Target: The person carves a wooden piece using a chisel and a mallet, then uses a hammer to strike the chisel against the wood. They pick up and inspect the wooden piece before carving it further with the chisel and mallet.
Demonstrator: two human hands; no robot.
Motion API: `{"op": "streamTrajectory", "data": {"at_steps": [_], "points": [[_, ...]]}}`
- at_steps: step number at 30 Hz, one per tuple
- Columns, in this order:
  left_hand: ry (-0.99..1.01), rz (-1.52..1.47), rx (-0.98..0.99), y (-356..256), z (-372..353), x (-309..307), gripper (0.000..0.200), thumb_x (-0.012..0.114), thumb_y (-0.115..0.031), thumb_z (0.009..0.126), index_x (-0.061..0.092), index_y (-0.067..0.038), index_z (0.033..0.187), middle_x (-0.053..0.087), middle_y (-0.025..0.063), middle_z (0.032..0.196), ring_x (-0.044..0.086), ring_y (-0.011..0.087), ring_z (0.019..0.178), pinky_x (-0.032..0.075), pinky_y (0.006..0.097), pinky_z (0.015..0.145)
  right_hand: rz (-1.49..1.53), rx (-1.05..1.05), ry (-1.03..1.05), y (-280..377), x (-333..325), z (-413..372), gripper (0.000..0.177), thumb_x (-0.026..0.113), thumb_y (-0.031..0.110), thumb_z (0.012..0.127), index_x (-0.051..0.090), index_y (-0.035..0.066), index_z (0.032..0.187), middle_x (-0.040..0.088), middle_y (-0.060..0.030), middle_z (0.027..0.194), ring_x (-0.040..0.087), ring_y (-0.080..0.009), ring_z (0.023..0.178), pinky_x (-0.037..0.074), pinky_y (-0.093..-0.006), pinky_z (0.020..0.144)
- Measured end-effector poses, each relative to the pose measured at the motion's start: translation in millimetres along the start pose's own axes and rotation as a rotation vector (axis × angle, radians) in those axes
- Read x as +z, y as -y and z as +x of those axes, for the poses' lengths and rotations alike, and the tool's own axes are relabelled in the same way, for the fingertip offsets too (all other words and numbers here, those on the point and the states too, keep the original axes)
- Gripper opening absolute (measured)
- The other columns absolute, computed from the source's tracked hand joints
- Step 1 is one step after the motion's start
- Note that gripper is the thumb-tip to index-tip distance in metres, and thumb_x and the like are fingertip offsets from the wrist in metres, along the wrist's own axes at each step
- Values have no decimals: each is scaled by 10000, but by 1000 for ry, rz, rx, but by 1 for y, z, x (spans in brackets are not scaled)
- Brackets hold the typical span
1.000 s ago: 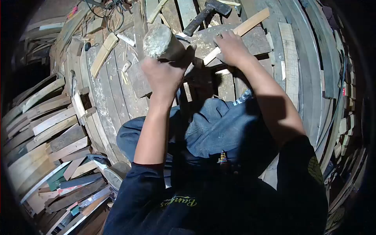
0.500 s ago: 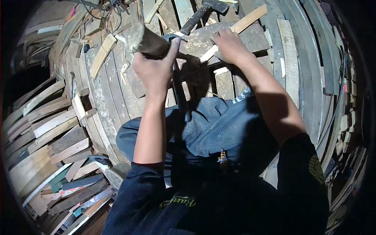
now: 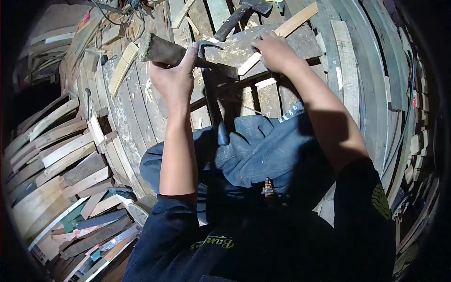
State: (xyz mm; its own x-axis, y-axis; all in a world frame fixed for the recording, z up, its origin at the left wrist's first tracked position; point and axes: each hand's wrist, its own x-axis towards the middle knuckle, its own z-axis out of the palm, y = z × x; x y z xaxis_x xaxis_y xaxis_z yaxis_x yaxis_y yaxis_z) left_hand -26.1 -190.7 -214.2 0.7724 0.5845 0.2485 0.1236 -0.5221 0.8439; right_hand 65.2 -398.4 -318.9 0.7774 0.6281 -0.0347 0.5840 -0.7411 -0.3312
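My left hand (image 3: 174,77) is closed around the handle of a thick wooden mallet (image 3: 157,48), whose head points left over the plank floor. A dark curved metal tool (image 3: 209,70) stands just right of that hand, against the worn wooden block (image 3: 235,44). My right hand (image 3: 275,50) presses down on a pale wood strip (image 3: 293,22) that lies diagonally across the block. My knees in blue trousers (image 3: 263,150) are below both hands.
A steel hammer (image 3: 239,14) lies beyond the block at the top. Short pale wood pieces (image 3: 123,66) and chips litter the curved plank floor. Stacked boards (image 3: 56,150) fill the left side, and more slats (image 3: 413,150) line the right edge.
My left hand has swung the mallet from raised with its head facing me to tilted leftward, moving up and left. My right hand stays on the pale strip.
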Motion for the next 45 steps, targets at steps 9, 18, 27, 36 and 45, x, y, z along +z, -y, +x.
{"op": "streamTrajectory", "data": {"at_steps": [9, 18, 27, 36, 45], "points": [[-16, 66, 88, -10, -13, 9, 364, 845, -218, 684, 603, 27, 803, 675, 102, 752, 646, 171, 654, 514, 301, 652, 152, -24, -113, 3, -8, 7, 332, 556, 115, 861, 573, 58, 1187, 548, -180, 1168, 511, -336, 1128, 414, -428, 946], [41, 82, 429, -12, -22, 14, 257, 750, -60, 648, 631, 17, 862, 652, 153, 713, 667, 301, 674, 512, 354, 630, 870, -345, -263, 101, -105, 19, 764, 701, 547, 759, 467, 40, 1281, 568, -188, 1170, 567, -277, 1094, 453, -367, 931], [177, 236, 343, -2, -22, 5, 329, 771, -130, 666, 633, -1, 936, 656, 168, 831, 648, 350, 796, 511, 372, 726, 888, -443, -342, 91, -90, 22, 661, 732, 369, 781, 441, 27, 1266, 615, -185, 1065, 618, -271, 975, 483, -368, 861], [646, 620, -151, 34, -53, -58, 623, 691, -443, 802, 557, 82, 1109, 639, 280, 990, 639, 379, 945, 498, 422, 824, 849, -394, -293, 92, -104, 11, 671, 747, 394, 775, 456, 16, 1246, 641, -182, 948, 635, -258, 874, 491, -367, 816], [582, 554, -383, 46, -122, -16, 504, 706, -356, 808, 475, 33, 1029, 613, 246, 912, 621, 349, 865, 475, 420, 760, 1005, -281, -111, 77, -137, -2, 447, 680, 275, 814, 533, 146, 1216, 555, -172, 1245, 603, -238, 1041, 478, -350, 860]]}}
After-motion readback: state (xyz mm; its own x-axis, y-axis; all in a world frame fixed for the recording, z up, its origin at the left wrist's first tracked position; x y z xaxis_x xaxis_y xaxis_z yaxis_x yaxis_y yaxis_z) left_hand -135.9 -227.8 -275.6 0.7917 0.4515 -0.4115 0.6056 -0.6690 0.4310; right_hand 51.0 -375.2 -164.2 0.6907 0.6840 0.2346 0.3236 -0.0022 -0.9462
